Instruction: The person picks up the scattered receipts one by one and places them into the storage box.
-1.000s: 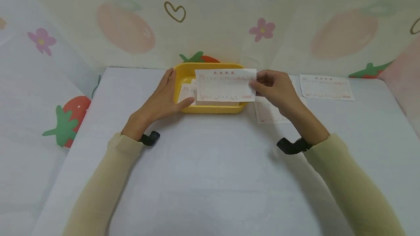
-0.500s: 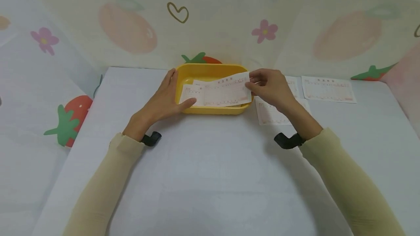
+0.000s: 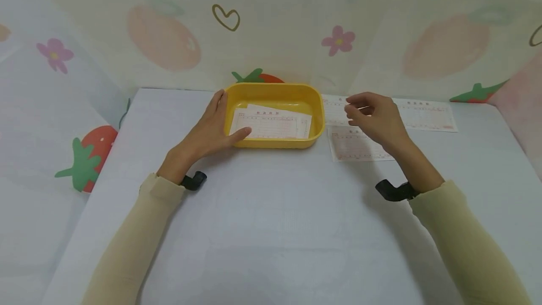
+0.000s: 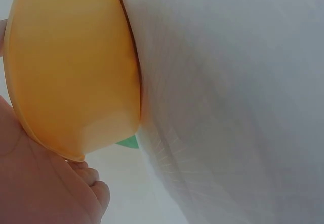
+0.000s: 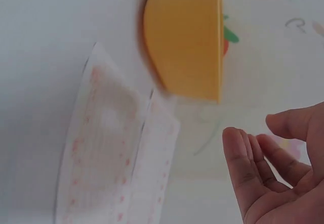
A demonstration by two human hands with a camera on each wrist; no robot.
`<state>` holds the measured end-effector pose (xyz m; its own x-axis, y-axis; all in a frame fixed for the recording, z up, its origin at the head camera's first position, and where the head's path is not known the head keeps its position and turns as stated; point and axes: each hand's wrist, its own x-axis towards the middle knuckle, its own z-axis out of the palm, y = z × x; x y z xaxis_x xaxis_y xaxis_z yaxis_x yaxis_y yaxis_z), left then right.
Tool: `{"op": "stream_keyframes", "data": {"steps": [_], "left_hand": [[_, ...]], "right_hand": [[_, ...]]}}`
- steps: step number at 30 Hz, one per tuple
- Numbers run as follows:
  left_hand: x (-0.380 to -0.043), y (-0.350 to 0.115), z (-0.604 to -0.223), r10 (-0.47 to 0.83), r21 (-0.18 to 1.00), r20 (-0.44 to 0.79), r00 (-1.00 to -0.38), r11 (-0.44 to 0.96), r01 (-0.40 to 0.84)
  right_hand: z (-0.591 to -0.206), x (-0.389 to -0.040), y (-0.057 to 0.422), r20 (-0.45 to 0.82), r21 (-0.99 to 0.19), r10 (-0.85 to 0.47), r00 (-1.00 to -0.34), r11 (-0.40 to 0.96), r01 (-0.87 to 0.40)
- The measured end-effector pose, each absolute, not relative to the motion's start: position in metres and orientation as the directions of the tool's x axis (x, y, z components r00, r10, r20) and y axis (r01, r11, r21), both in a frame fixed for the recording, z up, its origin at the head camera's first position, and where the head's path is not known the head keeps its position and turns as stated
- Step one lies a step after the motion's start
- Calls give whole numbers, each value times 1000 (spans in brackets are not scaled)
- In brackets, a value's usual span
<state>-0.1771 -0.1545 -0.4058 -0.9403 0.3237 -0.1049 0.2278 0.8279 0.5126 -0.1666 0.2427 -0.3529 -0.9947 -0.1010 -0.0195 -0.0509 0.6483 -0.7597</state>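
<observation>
A yellow plastic tray (image 3: 275,143) stands at the back of the table, with printed receipt slips (image 3: 267,126) lying overlapped inside it. My left hand (image 3: 203,126) holds the tray's left end, its thumb over the front rim and its fingers along the far left side. In the left wrist view the tray's outer wall (image 4: 76,67) fills the area beside that hand. My right hand (image 3: 377,116) hovers to the right of the tray with loosely bent fingers and nothing between them. Beneath and around it, loose receipt slips (image 3: 355,147) lie on the table, partly covered by the hand.
One more slip (image 3: 427,116) lies at the back right, and another (image 3: 333,109) touches or nearly touches the tray's right side. The white tabletop (image 3: 271,220) stretches toward me. Behind it rises a patterned cloth backdrop (image 3: 271,46).
The right hand lowered a receipt slip into the tray, let it go and drew back to the right. My left hand has stayed at the tray's left end.
</observation>
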Motion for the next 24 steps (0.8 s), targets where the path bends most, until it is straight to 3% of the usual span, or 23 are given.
{"op": "stream_keyframes", "data": {"steps": [7, 24], "left_hand": [[-176, -154, -406, 321, 519, -107, -941, 825, 223], [-177, -153, -405, 319, 503, -107, -942, 834, 226]], "right_hand": [[-365, -155, 274, 5, -696, -88, -996, 715, -66], [-398, -138, 307, 119, -701, -70, -990, 701, -134]]}}
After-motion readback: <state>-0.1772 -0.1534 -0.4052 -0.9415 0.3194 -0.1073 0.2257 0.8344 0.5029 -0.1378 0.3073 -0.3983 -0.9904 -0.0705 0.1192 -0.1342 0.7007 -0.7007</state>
